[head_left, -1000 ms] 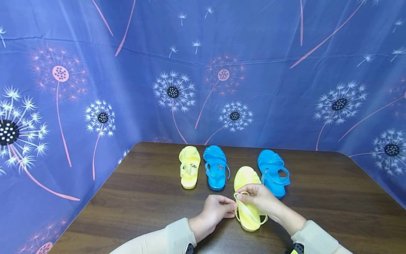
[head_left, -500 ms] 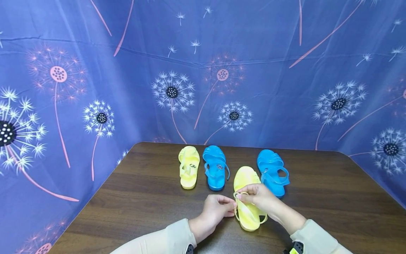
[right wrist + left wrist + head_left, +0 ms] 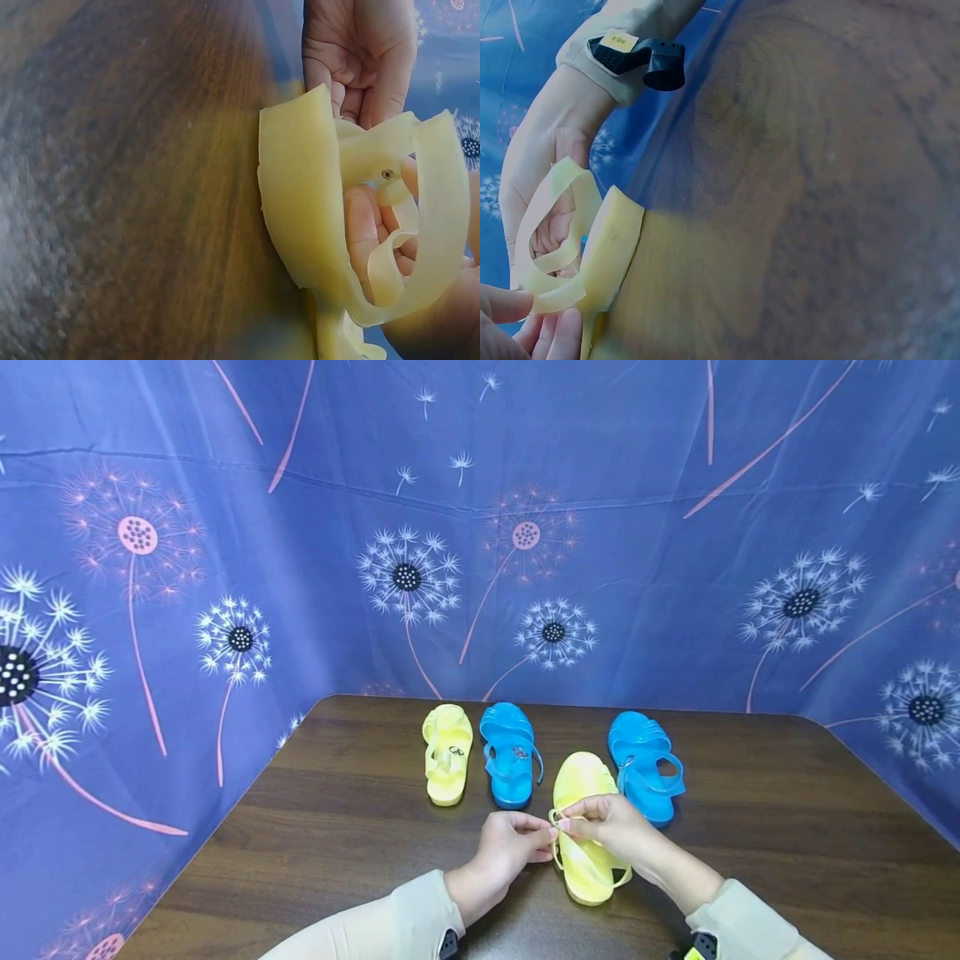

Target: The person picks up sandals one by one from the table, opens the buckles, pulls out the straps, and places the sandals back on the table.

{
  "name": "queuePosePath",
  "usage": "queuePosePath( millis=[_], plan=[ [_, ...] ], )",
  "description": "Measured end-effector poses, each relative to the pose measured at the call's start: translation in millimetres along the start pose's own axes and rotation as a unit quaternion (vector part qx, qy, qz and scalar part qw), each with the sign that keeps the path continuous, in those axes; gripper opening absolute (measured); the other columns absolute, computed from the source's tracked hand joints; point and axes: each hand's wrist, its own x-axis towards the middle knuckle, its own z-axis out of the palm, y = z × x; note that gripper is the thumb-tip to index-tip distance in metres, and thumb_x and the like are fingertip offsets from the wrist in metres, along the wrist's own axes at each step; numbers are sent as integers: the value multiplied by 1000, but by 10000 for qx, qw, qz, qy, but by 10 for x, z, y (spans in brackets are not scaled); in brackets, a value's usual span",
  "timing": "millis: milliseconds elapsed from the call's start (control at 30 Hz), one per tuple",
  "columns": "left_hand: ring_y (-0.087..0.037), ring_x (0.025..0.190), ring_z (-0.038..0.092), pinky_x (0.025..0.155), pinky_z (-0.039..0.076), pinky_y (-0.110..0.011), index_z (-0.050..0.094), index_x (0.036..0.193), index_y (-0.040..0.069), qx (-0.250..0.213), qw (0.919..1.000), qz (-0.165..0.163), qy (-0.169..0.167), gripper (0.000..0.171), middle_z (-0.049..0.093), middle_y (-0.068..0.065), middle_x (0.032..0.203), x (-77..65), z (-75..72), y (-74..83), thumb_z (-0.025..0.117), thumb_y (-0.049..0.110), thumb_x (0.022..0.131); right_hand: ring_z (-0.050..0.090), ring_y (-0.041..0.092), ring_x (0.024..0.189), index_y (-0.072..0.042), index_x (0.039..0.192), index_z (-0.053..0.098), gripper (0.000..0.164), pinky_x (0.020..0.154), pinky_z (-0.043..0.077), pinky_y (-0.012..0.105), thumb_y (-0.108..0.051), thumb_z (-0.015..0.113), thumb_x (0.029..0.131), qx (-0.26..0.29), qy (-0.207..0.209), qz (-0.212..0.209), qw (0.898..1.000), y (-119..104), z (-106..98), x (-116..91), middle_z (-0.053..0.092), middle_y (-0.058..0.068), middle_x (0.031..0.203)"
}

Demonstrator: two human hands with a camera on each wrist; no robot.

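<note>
A yellow sandal lies on the table, toe pointing away. By its left side, my left hand pinches the thin ankle strap between thumb and fingers. My right hand reaches across from the right and pinches the strap near its fastening. The fingertips of both hands are close together there. In the left wrist view the loose strap loops beside the sandal's heel. The right wrist view shows the heel from behind and a small metal-rimmed hole in the yellow side piece. Fingers partly hide the fastening.
A second yellow sandal and a blue sandal stand side by side at the back. Another blue sandal lies just behind my right hand. The brown wooden table meets a blue dandelion-print cloth.
My left fingers have moved slightly up along the sandal's side, bringing the strap nearer my right fingertips. The right hand keeps its place, and the other sandals have not moved.
</note>
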Motion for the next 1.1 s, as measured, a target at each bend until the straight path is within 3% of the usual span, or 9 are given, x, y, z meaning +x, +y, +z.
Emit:
queuePosePath(
  millis=[300, 567, 900, 1100],
  plan=[
    [-11, 62, 64, 66, 61, -32, 68, 92, -12, -14, 9998, -121, -164, 12, 69, -9, 79, -6, -6, 7, 68, -3, 84, 64, 14, 86, 7, 111, 65, 37, 75, 55, 29, -23, 68, 91, 52, -73, -28, 10000, -13, -1, -29, 71, 6, 98],
    [-10, 59, 63, 67, 61, -32, 67, 94, -10, 29, 9979, -446, -459, 11, 68, -9, 80, -36, -27, 13, 65, -1, 87, 62, 16, 87, 4, 111, 66, 37, 75, 53, 30, -27, 69, 91, -57, -24, 40, 10000, -7, 1, -32, 71, 3, 97],
    [-11, 61, 64, 66, 60, -31, 66, 94, -9, -101, 9971, -496, -576, 9, 67, -7, 74, -110, -24, -41, 63, -4, 88, 62, 16, 86, 2, 110, 67, 36, 74, 52, 29, -28, 68, 91, -175, 35, -16, 9998, -15, 2, -20, 71, 4, 97],
    [-12, 61, 64, 66, 61, -32, 66, 93, -11, -172, 9983, -293, -482, 8, 68, -10, 72, -125, -11, -45, 63, -5, 88, 62, 16, 86, 3, 110, 67, 35, 74, 52, 30, -27, 68, 91, -177, 56, -32, 9998, -22, 10, -18, 71, 4, 97]
  ],
)
